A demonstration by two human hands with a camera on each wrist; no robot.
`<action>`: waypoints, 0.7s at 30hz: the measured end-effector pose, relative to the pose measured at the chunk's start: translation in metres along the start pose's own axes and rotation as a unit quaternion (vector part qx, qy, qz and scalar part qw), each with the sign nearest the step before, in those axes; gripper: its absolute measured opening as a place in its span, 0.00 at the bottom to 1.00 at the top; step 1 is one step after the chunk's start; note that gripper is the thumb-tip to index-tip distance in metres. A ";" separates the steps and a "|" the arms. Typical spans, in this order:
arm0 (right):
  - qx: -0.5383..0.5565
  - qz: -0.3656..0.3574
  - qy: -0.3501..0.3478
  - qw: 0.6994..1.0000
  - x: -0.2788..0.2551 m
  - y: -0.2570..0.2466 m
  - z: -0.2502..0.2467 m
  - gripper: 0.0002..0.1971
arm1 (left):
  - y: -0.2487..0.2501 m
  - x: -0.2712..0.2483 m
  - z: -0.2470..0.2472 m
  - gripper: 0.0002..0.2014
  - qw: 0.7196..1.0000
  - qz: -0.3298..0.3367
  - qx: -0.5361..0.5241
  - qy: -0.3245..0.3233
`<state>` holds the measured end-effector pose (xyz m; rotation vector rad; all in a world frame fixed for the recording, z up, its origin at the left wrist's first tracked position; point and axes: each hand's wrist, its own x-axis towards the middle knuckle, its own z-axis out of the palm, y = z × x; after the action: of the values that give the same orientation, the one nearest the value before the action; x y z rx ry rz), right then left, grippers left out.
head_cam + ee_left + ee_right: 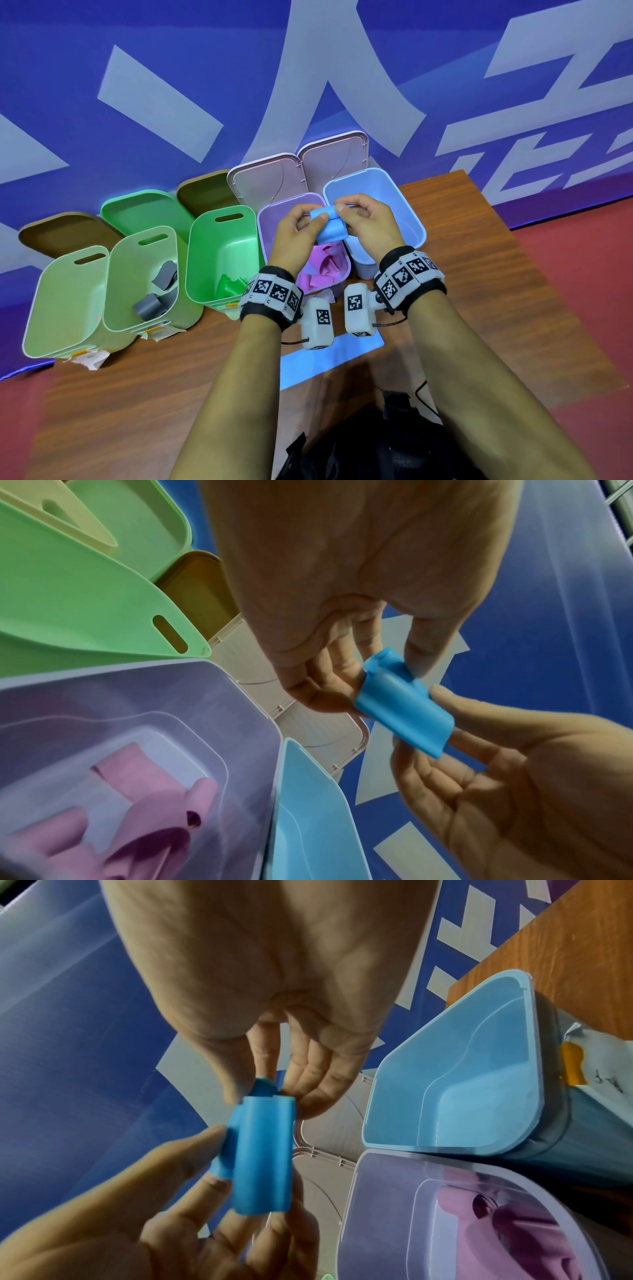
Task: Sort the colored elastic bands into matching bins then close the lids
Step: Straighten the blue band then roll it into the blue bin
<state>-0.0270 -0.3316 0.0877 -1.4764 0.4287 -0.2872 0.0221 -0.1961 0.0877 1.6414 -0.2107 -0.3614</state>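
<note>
Holding a rolled blue band (329,229), your left hand (297,235) and right hand (367,222) both pinch it. It hangs above the purple bin (274,211), beside the blue bin (404,205).

Wood-grain desk (137,394) set against blue banner (171,85) with pale lettering. Light blue sheet (356,356) flat on desk. Red floor (582,291) at right. Black bag (376,445) at near edge.

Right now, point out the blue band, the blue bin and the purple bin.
blue band (328,228), head view, middle of the folded strip between both hands.
blue bin (462,1112), right wrist view, bare inner floor.
purple bin (143,693), left wrist view, inner back wall.
</note>
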 end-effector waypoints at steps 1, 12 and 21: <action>-0.001 -0.002 -0.002 1.000 0.000 0.000 0.000 0.05 | -0.001 0.001 0.001 0.09 1.000 -0.004 0.002 0.003; -0.016 0.011 0.002 1.000 0.002 0.005 -0.007 0.04 | -0.006 0.001 0.009 0.07 1.000 0.003 0.006 -0.014; -0.042 0.001 0.007 0.999 0.009 0.017 -0.019 0.10 | -0.021 0.006 0.020 0.06 1.000 -0.025 -0.013 -0.012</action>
<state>-0.0288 -0.3507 0.0691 -1.5562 0.4588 -0.2812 0.0191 -0.2145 0.0652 1.6189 -0.1821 -0.4208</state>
